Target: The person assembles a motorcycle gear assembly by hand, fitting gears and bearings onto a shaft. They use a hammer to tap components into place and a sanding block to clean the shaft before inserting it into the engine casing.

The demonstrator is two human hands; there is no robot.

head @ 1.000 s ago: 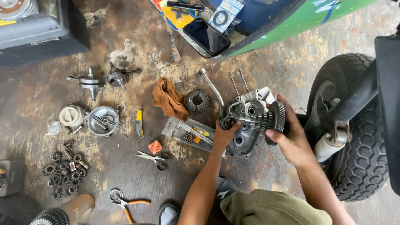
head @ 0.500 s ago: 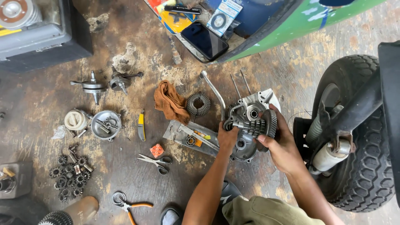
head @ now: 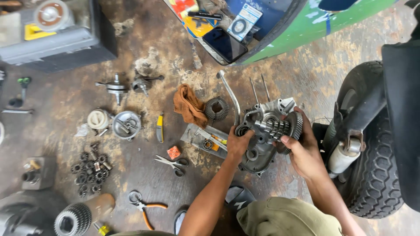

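Gear cluster shaft (head: 276,127) lies across the open face of the engine casing (head: 262,144), which rests on the stained workshop floor (head: 144,175) beside the tyre (head: 372,175). Its long axis runs roughly left to right as the head camera sees it. The large toothed wheel sits at the right end and the smaller stepped gears taper toward the left.

Right hand (head: 304,150): the grip is closed around the large-wheel end, fingers wrapped over the toothed rim, thumb on the near side. From this grip the shaft extends to the left, toward the other hand.

Left hand (head: 238,142): the grip is closed on the casing at the left side, just beside the small end of the shaft and touching the housing near the round bore there. Whether the fingertips also touch the shaft end cannot be told.

The right hand is the nearer to the shaft and carries it; the left steadies the casing. The shaft sits above the casing cavity, between the two grips, with the upright studs (head: 258,89) and the bent kick lever (head: 230,94) on the far side of both.

To the left of the left grip, well apart, lie an orange rag (head: 188,107), a loose ring gear (head: 216,108) and scissors (head: 173,162).
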